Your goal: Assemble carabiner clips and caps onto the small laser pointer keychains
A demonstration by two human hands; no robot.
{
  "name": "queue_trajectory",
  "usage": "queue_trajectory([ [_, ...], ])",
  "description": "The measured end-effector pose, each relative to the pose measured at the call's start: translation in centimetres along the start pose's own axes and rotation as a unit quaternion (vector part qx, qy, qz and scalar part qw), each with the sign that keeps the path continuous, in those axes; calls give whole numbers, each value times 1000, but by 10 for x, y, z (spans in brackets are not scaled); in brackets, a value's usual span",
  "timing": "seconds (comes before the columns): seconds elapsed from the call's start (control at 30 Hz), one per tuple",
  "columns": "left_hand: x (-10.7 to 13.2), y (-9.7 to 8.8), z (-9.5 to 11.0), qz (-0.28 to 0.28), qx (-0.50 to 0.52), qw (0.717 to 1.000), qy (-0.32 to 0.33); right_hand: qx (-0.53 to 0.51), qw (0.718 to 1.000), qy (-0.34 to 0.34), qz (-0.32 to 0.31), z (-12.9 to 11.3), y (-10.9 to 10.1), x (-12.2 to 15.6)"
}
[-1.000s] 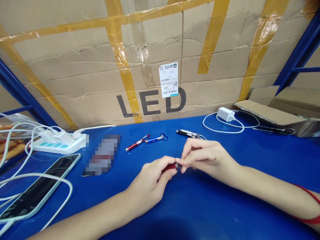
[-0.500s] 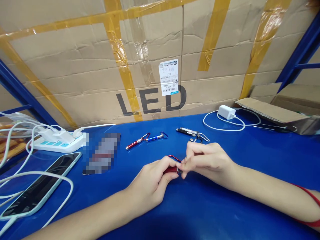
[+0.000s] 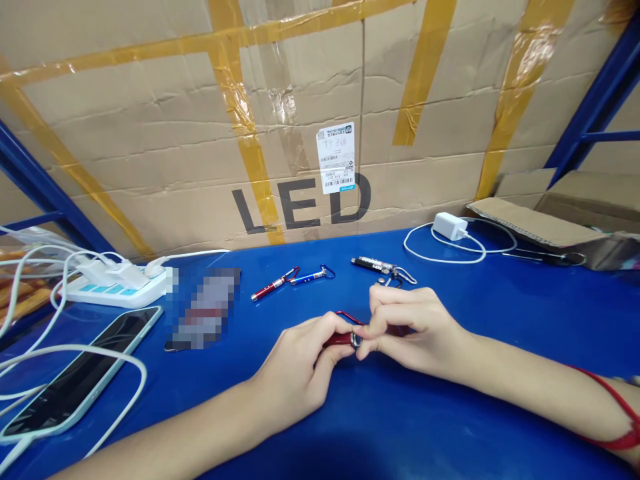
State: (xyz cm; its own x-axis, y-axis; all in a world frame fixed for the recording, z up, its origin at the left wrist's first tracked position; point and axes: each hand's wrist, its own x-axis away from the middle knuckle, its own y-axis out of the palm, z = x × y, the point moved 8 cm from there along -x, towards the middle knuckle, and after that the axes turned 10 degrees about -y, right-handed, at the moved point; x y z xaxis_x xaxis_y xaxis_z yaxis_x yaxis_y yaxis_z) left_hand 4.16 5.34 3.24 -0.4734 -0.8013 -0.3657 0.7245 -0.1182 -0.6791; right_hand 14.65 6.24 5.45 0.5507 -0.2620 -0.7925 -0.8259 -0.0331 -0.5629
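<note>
Head view: I have the left hand (image 3: 305,357) closed around a dark red tube (image 3: 338,340), with its silver end (image 3: 356,341) poking out past the fingertips toward the right hand (image 3: 425,327). That right hand is narrow, thumb and fingers pinched at the silver end; whether they grip it or only press on it, I cannot tell. A dark red patch (image 3: 399,329) shows under its curled fingers, too covered for me to name. A thin red loop (image 3: 349,317) arcs just beyond the gap between the hands.

My main worry is that pinch: with so little of the end exposed, the fingertips could slide off the smooth metal, or the tube could turn inside the left hand if its hold is loose. The loop could also catch a right fingertip and tug the tube askew.

Just beyond the right knuckles lie small round silvery pieces (image 3: 384,272), near a black pen light (image 3: 367,265); a forward push of that hand might scatter them. Ahead of the left hand, well clear, rest a red pen light (image 3: 270,289) and a blue pen light (image 3: 308,277). Left of the left forearm, a white cable (image 3: 143,380) bows close enough that a sideways sweep might snag it.
</note>
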Motion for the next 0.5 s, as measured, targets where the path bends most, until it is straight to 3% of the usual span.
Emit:
queue_trajectory([
  [0.33, 1, -3, -6, 36, -17, 999, -23, -100, 967, 232, 28, 21, 8, 5],
  [0.5, 1, -4, -4, 49, -29, 998, -6, -202, 907, 369, 32, 36, 18, 18],
])
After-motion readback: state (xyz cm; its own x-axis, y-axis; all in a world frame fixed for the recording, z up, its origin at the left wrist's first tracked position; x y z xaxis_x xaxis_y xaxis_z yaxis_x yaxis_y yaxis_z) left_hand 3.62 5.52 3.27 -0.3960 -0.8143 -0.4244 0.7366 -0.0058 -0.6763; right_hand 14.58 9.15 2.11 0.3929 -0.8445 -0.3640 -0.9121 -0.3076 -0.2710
